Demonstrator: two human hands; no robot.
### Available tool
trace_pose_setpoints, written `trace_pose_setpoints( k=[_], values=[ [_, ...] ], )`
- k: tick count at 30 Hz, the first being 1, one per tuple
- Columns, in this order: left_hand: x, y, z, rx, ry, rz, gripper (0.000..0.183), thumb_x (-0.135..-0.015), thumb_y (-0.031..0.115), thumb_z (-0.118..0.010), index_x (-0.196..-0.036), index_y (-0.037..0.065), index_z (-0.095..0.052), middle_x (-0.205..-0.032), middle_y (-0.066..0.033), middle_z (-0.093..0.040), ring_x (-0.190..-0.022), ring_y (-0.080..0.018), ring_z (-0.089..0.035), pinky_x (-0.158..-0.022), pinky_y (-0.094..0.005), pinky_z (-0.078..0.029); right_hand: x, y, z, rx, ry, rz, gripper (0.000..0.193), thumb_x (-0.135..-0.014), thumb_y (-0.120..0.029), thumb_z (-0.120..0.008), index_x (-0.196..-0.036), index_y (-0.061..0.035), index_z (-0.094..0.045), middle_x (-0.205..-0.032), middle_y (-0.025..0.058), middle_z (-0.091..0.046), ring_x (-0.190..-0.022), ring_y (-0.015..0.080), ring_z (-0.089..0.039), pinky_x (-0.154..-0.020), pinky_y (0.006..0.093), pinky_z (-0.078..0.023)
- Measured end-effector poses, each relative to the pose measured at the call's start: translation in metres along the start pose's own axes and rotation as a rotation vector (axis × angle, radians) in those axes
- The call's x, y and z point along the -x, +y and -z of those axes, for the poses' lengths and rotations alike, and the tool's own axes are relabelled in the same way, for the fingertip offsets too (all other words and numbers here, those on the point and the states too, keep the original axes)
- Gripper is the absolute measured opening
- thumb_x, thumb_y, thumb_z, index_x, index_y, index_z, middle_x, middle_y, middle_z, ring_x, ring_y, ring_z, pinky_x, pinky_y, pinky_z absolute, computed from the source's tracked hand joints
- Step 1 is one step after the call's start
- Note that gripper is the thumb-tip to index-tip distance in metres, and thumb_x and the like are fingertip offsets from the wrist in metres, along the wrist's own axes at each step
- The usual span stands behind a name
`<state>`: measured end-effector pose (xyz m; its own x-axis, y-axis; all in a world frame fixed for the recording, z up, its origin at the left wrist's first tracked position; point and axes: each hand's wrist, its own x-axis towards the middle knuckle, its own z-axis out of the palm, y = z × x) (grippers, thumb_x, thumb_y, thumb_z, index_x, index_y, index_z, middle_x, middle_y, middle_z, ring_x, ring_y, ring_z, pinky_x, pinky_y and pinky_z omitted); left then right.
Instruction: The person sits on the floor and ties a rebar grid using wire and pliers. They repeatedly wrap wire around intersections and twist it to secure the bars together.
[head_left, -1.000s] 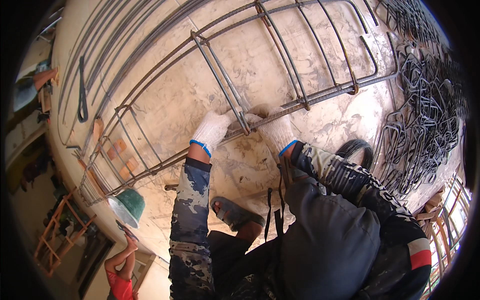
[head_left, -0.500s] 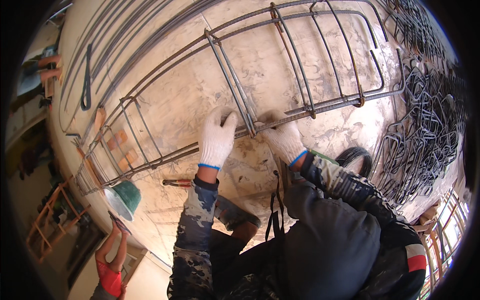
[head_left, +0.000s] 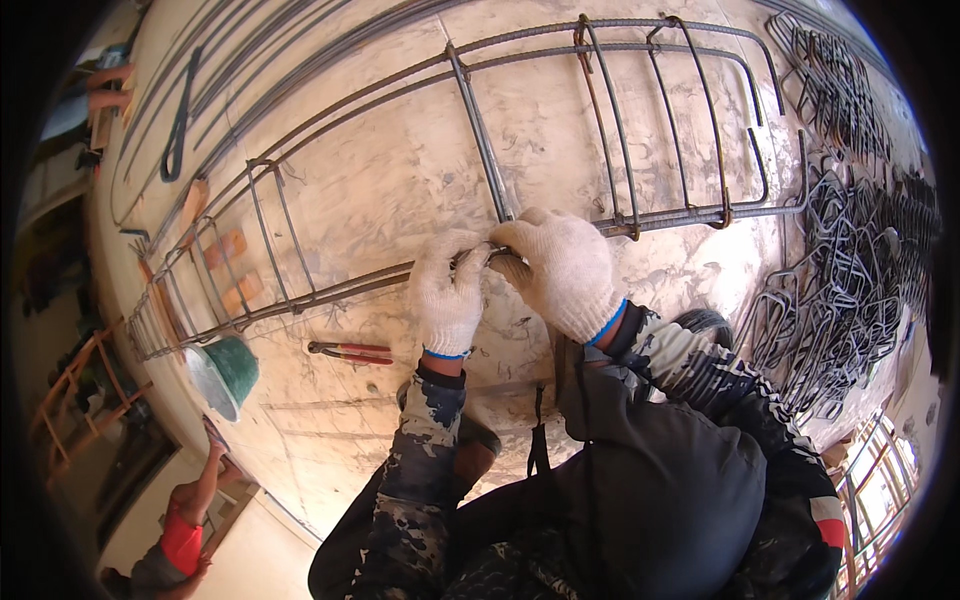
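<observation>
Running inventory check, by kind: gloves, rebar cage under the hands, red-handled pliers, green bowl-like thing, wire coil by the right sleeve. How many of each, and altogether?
Gloves: 2
Rebar cage: 1
Pliers: 1
Green bowl-like thing: 1
Wire coil, partly hidden: 1
Total: 6

Two gloved hands (head_left: 573,275), one metal frame (head_left: 345,290), one pair of pliers (head_left: 352,352), one green tub (head_left: 232,370), at least two orange blocks (head_left: 226,248), one wire coil (head_left: 707,323), one co-worker in red (head_left: 182,543), bent rods (head_left: 830,275) beyond counting
</observation>
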<state>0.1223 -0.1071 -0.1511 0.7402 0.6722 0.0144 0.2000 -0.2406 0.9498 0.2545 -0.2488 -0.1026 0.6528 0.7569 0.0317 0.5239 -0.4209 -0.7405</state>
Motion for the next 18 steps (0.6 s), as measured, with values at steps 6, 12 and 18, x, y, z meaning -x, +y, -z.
trace_pose_setpoints(
  k=[6,12,18],
  values=[
    [-0.013,0.032,0.019,-0.295,-0.244,-0.097,0.011,-0.097,0.001,-0.082,-0.107,-0.002,-0.078,-0.104,-0.0113,-0.079,-0.099,-0.0195,-0.076,-0.089,-0.0326,-0.06,0.008,0.011,-0.003,-0.358,0.09,-0.042,0.02,-0.094,-0.008,-0.083,-0.113,-0.0021,-0.082,-0.101,0.0179,-0.08,-0.092,0.0352,-0.079,-0.082,0.0431,-0.062],
    [-0.035,0.082,0.019,-0.848,-0.501,-0.242,0.02,-0.097,0.022,-0.078,-0.1,0.003,-0.08,-0.098,-0.0156,-0.079,-0.091,-0.034,-0.076,-0.081,-0.0463,-0.06,0.028,0.016,0.004,-0.514,0.116,-0.255,0.014,-0.096,-0.01,-0.079,-0.109,-0.0053,-0.082,-0.103,0.0179,-0.081,-0.097,0.0414,-0.078,-0.085,0.0461,-0.062],
    [-0.059,0.087,0.009,-1.124,-0.838,-0.27,0.022,-0.096,0.027,-0.074,-0.088,0.006,-0.074,-0.091,-0.0176,-0.076,-0.092,-0.0413,-0.075,-0.083,-0.0525,-0.059,0.037,0.016,0.005,-0.437,0.117,0.01,0.017,-0.094,0.002,-0.08,-0.11,-0.0011,-0.077,-0.102,0.0171,-0.079,-0.094,0.0335,-0.079,-0.081,0.0398,-0.062]
  ],
)
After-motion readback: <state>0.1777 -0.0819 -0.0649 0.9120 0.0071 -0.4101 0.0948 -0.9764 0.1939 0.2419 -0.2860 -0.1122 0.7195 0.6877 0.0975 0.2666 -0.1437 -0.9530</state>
